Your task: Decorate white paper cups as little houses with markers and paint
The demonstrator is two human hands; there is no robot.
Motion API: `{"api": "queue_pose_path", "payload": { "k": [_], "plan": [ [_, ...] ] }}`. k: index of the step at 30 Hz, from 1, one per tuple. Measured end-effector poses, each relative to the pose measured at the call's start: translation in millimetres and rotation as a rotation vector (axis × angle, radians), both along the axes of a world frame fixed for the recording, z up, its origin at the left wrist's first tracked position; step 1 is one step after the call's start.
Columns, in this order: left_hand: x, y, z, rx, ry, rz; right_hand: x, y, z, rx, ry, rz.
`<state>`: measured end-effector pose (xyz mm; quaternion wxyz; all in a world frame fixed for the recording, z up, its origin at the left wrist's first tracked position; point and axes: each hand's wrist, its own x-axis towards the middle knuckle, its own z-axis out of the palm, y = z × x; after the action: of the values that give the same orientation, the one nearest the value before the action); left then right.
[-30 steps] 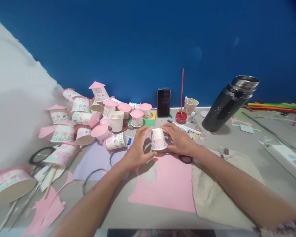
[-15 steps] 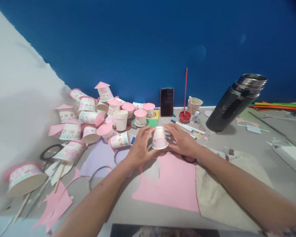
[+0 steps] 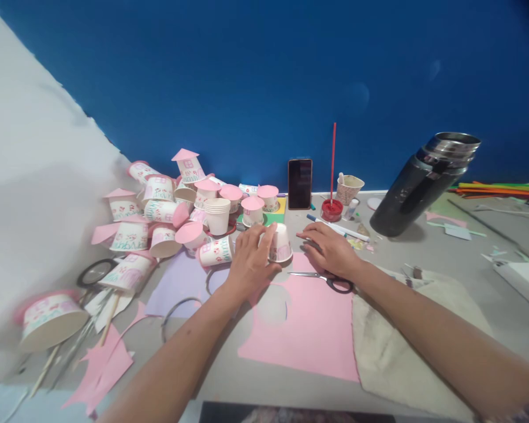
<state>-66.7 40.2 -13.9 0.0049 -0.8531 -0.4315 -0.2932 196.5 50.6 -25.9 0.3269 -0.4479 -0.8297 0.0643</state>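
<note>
A small white paper cup (image 3: 283,245) stands upside down at the middle of the table. The fingers and thumb of my left hand (image 3: 252,258) are around its left side, and its printed front is mostly turned away or covered. To the right of the cup, my right hand (image 3: 335,251) rests palm down with its fingers apart, holding nothing. Black-handled scissors (image 3: 337,285) lie just below that hand, on a sheet of pink paper (image 3: 311,335) with a rounded cut-out. Markers (image 3: 324,221) lie beyond its fingertips.
Decorated cups with pink paper roofs (image 3: 127,236) are heaped at the left, beside stacked plain cups (image 3: 217,216). A phone (image 3: 300,183) leans on the blue wall. Further right are a red paint pot (image 3: 331,210), a dark flask (image 3: 417,188) and a cloth (image 3: 405,341).
My right hand has let go of the cup and moved right, uncovering the scissors. The cup has shifted slightly left and down, with my left hand still on it.
</note>
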Motion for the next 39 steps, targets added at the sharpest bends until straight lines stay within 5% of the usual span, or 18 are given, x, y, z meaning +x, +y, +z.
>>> {"api": "queue_pose_path", "payload": {
  "k": [7, 15, 18, 21, 24, 26, 29, 35, 39],
  "plan": [
    [0.2, -1.2, -0.5, -0.264, -0.220, -0.025, 1.5, 2.4, -5.4, 0.129, 0.038, 0.008],
    [1.9, -5.4, 9.4, -0.212, -0.464, -0.059, 3.4, 3.4, -8.7, 0.252, 0.055, 0.010],
    [2.0, -8.2, 34.5, -0.201, -0.630, -0.025, 5.0, 2.6, -7.6, 0.248, 0.038, 0.007],
    [-7.1, -12.3, 76.6, -0.238, -0.796, -0.032, 6.2, 3.3, -8.3, 0.267, 0.041, 0.018],
    [-29.6, -22.8, 116.5, -0.258, -0.871, -0.033, 6.7, 4.4, -10.2, 0.292, 0.043, 0.028],
    [-49.6, -35.5, 128.8, -0.231, -0.825, 0.012, 7.1, 4.8, -11.6, 0.303, 0.038, 0.027],
    [-79.7, -61.0, 118.9, -0.170, -0.627, 0.198, 8.0, 4.7, -13.2, 0.316, 0.032, 0.036],
    [-116.5, -103.7, 69.7, -0.179, -0.238, 0.422, 7.7, 3.2, -10.3, 0.345, 0.027, 0.072],
    [-125.3, -104.4, 63.9, -0.208, -0.168, 0.516, 8.3, 2.7, -7.3, 0.360, 0.028, 0.076]
  ]
}}
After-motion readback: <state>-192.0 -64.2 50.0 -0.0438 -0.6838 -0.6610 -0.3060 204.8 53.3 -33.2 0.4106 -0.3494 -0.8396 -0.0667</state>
